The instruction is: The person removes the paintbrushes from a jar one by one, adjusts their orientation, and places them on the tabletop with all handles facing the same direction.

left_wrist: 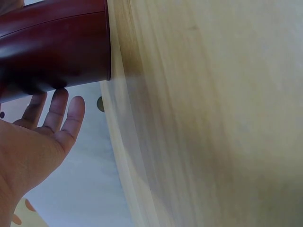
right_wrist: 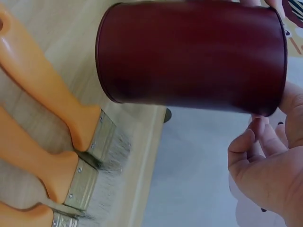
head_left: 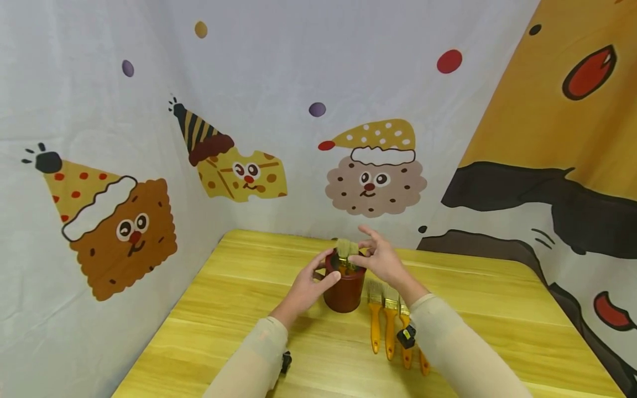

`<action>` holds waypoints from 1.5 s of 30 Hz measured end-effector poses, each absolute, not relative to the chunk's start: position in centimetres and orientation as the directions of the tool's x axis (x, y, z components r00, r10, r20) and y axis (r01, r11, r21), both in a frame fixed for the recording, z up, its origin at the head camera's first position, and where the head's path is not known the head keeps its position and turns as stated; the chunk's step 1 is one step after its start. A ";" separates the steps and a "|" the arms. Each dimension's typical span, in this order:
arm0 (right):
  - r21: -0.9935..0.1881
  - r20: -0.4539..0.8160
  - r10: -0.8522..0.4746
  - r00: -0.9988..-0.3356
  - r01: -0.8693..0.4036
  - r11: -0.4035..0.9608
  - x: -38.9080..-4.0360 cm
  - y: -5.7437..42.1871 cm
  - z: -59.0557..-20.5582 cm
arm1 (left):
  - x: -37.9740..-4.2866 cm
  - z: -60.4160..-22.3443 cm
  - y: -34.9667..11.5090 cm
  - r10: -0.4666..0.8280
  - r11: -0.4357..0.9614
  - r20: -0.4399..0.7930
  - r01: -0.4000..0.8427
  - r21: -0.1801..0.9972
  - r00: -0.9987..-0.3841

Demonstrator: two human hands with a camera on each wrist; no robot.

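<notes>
A dark red cup point(head_left: 343, 293) stands upright on the wooden table. Inside it is a paintbrush point(head_left: 347, 248), its pale bristles up above the rim and its orange handle down in the cup. My left hand point(head_left: 309, 283) holds the cup near its rim, thumb on the near side and fingers on the far left. In the left wrist view, fingertips point(left_wrist: 59, 94) meet the cup's wall. My right hand point(head_left: 382, 258) pinches the paintbrush just below the bristles, over the cup's right rim. Several more paintbrushes point(head_left: 390, 331) lie side by side to the right of the cup.
The yellow wooden table point(head_left: 239, 298) reaches back to a white cloth wall point(head_left: 278, 72) printed with cartoon figures. Under my right forearm, some of the brush handles point(head_left: 424, 364) are partly covered.
</notes>
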State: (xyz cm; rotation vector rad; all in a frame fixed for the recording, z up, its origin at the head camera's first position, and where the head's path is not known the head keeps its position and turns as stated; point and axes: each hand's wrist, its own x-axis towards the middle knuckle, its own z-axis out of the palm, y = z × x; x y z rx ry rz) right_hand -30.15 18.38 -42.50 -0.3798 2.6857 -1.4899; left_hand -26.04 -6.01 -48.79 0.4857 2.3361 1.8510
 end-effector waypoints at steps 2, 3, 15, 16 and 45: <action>-0.825 0.106 -0.233 -0.967 -0.216 0.522 -30.1 18.1 -42.6 | -26.1 -48.8 -6.0 0.326 0.202 0.101 0.174 0.964 -0.940; -0.811 0.125 -0.230 -0.965 -0.233 0.537 -30.1 17.9 -42.6 | -26.1 -48.9 -6.0 0.327 0.203 0.102 0.175 0.963 -0.940; -0.551 0.335 -0.291 -0.896 -0.437 0.711 -29.3 16.5 -42.3 | -26.1 -48.9 -5.9 0.315 0.211 0.114 0.187 0.960 -0.942; -0.519 0.349 -0.296 -0.889 -0.446 0.729 -29.3 16.4 -42.3 | -26.1 -48.9 -5.9 0.315 0.214 0.114 0.187 0.959 -0.942; -0.702 0.297 -0.274 -0.915 -0.404 0.587 -29.1 17.0 -38.3 | -26.2 -48.8 -5.9 0.302 0.225 0.107 0.180 0.958 -0.947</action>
